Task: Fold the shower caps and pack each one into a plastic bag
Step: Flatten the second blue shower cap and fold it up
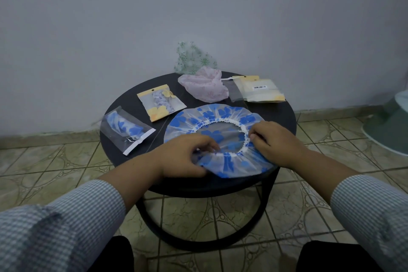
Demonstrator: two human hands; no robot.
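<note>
A blue-flowered shower cap (220, 117) lies spread out, opening up, on the round black table (284, 115). My left hand (185, 157) pinches its near edge by the white elastic rim. At the rim's right side my right hand (273, 141) pinches the elastic. A clear bag with a folded blue cap (125, 128) lies at the left. Behind it sits a yellow-trimmed bag with a folded cap (161, 102). A pink cap (205, 87) and a green-patterned cap (193, 58) rest at the back. A stack of flat plastic bags (258, 91) lies at the back right.
The table stands against a pale wall on a tiled floor (55, 165). A pale green tub-like object (393, 121) sits on the floor at the right. My knees in dark trousers show at the bottom edge.
</note>
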